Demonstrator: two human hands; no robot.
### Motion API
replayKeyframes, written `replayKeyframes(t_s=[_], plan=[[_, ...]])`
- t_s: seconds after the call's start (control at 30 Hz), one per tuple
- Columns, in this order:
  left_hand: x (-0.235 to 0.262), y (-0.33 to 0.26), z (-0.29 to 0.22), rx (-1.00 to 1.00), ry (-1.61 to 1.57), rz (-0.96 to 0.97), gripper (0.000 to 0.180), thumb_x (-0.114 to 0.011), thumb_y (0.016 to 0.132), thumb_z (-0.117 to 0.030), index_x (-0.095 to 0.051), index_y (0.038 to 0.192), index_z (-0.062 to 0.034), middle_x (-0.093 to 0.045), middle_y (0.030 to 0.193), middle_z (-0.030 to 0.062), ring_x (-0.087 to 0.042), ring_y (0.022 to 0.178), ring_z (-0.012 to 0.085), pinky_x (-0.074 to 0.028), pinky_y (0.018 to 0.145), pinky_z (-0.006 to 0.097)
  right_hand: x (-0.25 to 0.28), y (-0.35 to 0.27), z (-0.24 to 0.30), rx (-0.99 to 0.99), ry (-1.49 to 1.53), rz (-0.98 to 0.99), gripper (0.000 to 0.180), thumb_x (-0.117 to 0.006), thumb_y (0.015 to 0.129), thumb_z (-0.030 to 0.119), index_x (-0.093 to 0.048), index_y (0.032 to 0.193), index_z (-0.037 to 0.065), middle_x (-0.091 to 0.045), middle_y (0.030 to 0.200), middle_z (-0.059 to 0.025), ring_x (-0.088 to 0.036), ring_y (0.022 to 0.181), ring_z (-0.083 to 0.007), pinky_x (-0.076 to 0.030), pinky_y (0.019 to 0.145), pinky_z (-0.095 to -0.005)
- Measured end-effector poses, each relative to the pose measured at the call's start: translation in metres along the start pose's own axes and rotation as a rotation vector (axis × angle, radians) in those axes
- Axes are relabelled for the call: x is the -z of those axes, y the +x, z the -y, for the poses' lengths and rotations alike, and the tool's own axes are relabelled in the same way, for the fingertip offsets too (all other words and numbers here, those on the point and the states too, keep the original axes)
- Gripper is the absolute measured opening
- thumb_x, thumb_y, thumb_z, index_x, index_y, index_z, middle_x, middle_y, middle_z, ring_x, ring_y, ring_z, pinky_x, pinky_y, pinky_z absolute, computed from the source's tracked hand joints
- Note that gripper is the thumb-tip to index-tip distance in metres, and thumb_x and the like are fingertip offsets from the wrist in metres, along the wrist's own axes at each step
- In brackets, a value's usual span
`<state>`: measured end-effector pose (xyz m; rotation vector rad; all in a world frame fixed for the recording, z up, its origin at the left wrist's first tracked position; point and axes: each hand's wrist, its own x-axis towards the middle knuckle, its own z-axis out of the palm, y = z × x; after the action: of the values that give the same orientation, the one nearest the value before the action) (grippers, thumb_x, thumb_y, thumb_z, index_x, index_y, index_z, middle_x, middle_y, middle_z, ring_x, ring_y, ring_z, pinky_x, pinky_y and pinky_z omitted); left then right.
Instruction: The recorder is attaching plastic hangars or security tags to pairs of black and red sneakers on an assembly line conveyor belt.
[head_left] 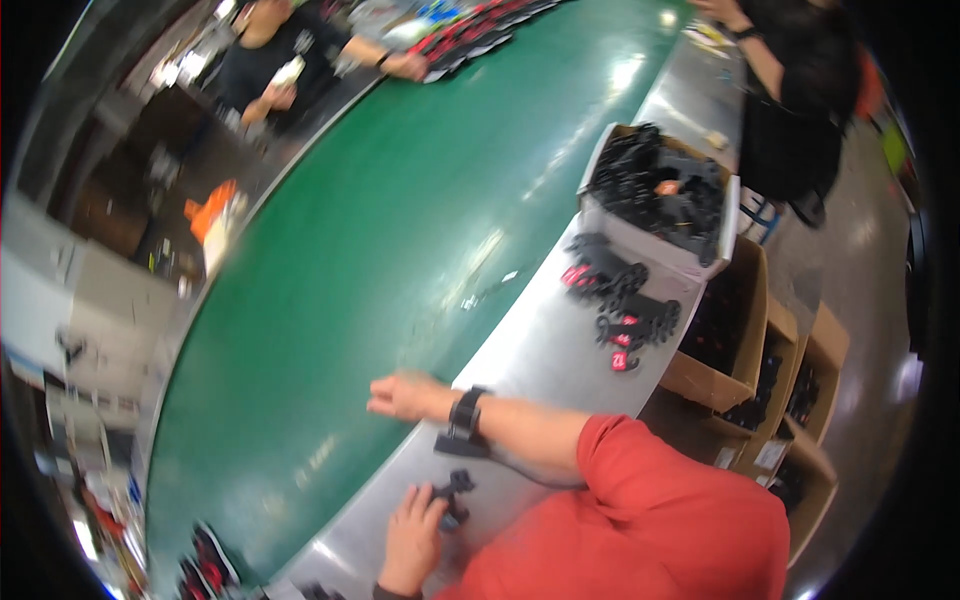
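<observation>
My left hand (412,540) is over the metal ledge near the lower edge, its fingers closed on a small black hooked plastic piece (456,498). My right hand (408,396) reaches out over the green belt (400,300), fingers stretched out and somewhat blurred, with nothing seen in it. A black strap (466,412) circles my right wrist. Beside it, a dark flat object (462,443) sits by the ledge. Farther right along the ledge lie several black hooked plastic pieces (640,318), some with red tags (620,361).
A white box (650,238) full of black pieces stands on the ledge (540,375). Open cardboard boxes (735,380) are below at right. Shoes in black and red (210,562) lie at the belt's near left. Across the belt a person (290,70) stands; another person (800,90) is at far right.
</observation>
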<state>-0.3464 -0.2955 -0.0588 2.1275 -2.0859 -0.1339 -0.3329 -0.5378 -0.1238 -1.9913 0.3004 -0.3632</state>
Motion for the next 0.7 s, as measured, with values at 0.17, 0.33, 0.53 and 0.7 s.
replayKeyframes(t_s=[0.17,0.33,0.53,0.7], plan=[[-0.002,0.0,0.001,0.176,-0.051,0.117,0.03,-0.048,0.08,-0.006,-0.054,0.11,-0.007,-0.054,0.113,0.0134,-0.051,0.105,0.0319,-0.038,0.093,0.043,-0.005,0.008,-0.007,-0.039,-0.05,-0.024,0.032,-0.06,0.085,0.04,-0.06,0.083,0.008,-0.063,0.078,-0.0183,-0.059,0.072,-0.0386,-0.049,0.064,-0.0455],[-0.005,0.01,0.001,0.388,-0.057,0.066,0.029,-0.046,0.082,-0.007,-0.05,0.11,-0.0036,-0.052,0.092,0.0108,-0.051,0.087,0.0271,-0.039,0.078,0.037,-0.003,0.016,-0.003,0.022,0.006,-0.028,0.033,-0.064,0.085,0.033,-0.058,0.076,0.002,-0.057,0.065,-0.0162,-0.05,0.057,-0.0315,-0.044,0.056,-0.038],[-0.02,-0.007,0.003,0.455,-0.132,-0.057,0.025,-0.046,0.082,-0.006,-0.049,0.107,-0.0028,-0.052,0.089,0.011,-0.051,0.082,0.0282,-0.04,0.073,0.038,-0.008,0.015,0.003,0.016,-0.093,-0.009,0.033,-0.065,0.086,0.03,-0.057,0.075,0.0,-0.052,0.06,-0.013,-0.042,0.054,-0.0198,-0.039,0.053,-0.0344],[-0.034,-0.048,-0.01,0.641,-0.279,-0.32,0.045,-0.056,0.072,0.004,-0.045,0.116,-0.0025,-0.054,0.086,0.0143,-0.054,0.081,0.034,-0.046,0.068,0.042,-0.014,0.011,-0.007,0.052,-0.166,0.003,0.04,-0.061,0.089,0.029,-0.043,0.069,0.001,-0.035,0.059,-0.0058,-0.033,0.058,-0.0161,-0.032,0.053,-0.0335]])
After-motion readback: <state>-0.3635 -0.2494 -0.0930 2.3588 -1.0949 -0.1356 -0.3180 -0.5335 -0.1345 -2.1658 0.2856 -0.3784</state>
